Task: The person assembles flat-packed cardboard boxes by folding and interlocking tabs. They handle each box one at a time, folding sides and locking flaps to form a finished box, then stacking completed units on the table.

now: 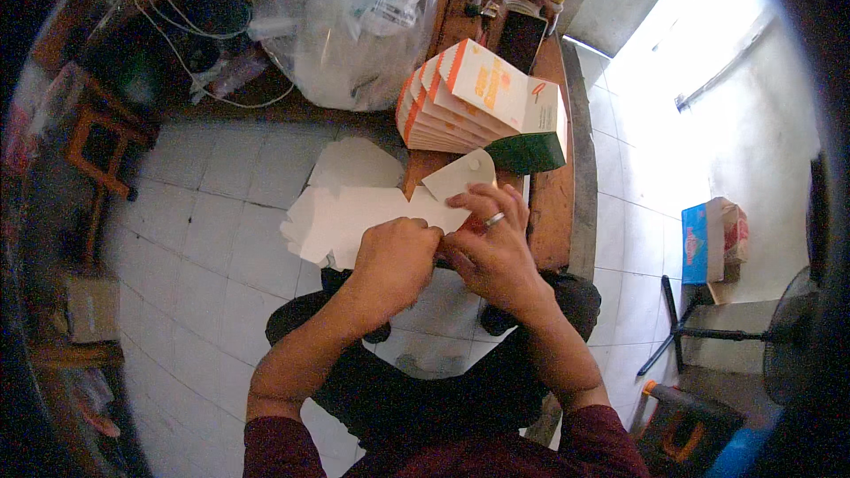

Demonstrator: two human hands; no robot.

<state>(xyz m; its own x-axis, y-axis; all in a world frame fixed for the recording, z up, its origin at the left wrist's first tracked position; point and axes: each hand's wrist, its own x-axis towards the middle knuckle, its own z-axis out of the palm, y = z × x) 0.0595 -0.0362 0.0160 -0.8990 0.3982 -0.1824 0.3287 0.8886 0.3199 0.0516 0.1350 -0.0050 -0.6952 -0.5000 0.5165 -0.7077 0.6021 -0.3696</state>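
A flat, unfolded cardboard carton (354,217), its plain white side up, lies across the front of a wooden bench and juts out to the left. My left hand (396,258) is closed in a fist on its near edge. Close beside it, my right hand (492,243), with a ring on one finger, grips the same carton, thumb and fingers bent around the edge. A bit of red print shows under the right fingers. Just beyond stands a nested stack of folded white and orange cartons (496,88), with a green panel facing me.
A large clear plastic bag (354,35) of white items sits at the far left of the wooden bench (553,239). A dark phone (522,40) lies behind the stack. At right are a blue box (706,243) and a standing fan (788,332); a wooden stool (102,150) is at left.
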